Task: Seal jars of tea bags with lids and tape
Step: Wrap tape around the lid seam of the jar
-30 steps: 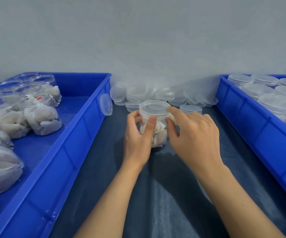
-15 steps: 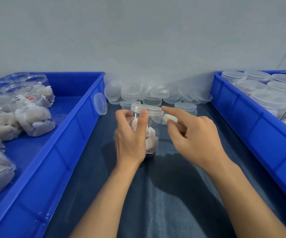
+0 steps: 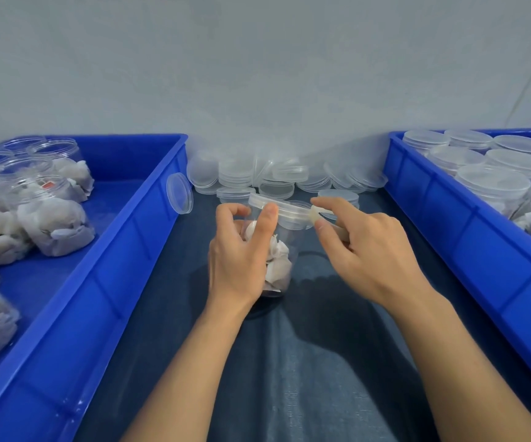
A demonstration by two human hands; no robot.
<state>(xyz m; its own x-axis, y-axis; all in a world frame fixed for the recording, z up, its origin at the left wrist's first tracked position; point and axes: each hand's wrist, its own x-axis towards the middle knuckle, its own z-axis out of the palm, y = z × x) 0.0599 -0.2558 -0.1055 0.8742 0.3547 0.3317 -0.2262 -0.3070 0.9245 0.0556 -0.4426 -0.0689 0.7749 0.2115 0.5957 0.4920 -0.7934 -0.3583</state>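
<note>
You are at the taping step: your left hand (image 3: 241, 260) is clamped round the lidded jar of tea bags (image 3: 278, 250) on the desk between the blue crates, your right hand (image 3: 361, 247) pinches the tape (image 3: 316, 215) at the lid (image 3: 284, 210), so next press it down around the rim.

Clear jar (image 3: 281, 266) of white tea bags (image 3: 278, 261) stands upright on dark cloth, translucent lid (image 3: 284, 210) on top
</note>
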